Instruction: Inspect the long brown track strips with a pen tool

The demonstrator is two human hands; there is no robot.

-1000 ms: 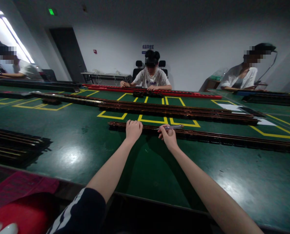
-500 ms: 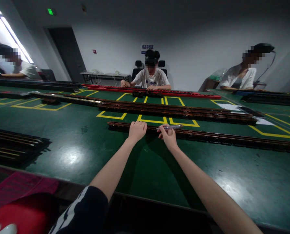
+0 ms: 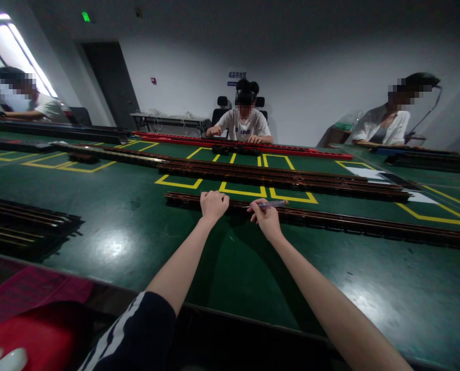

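Observation:
A long, dark, copper-edged strip (image 3: 354,223) lies across the green table in front of me. My left hand (image 3: 214,206) is closed over it near its left end, fingers curled around the far edge. My right hand (image 3: 266,216) pinches a slim pen-like tool (image 3: 273,204) with a translucent handle. Its thin tip points left, close to the strip between my two hands. Whether the tip touches the strip I cannot tell. Just beyond lies a bundle of similar long strips (image 3: 253,172).
More dark strips (image 3: 25,221) lie at the table's left front edge. Yellow tape outlines (image 3: 243,191) mark the green tabletop (image 3: 137,242). A person (image 3: 245,121) sits opposite behind a red rail (image 3: 307,150). Other people work at left and right. White paper (image 3: 421,197) lies at right.
The strip and my left hand have shifted slightly left. My right hand keeps the tool in nearly the same place. The view has turned a little, and the person opposite has raised one hand slightly.

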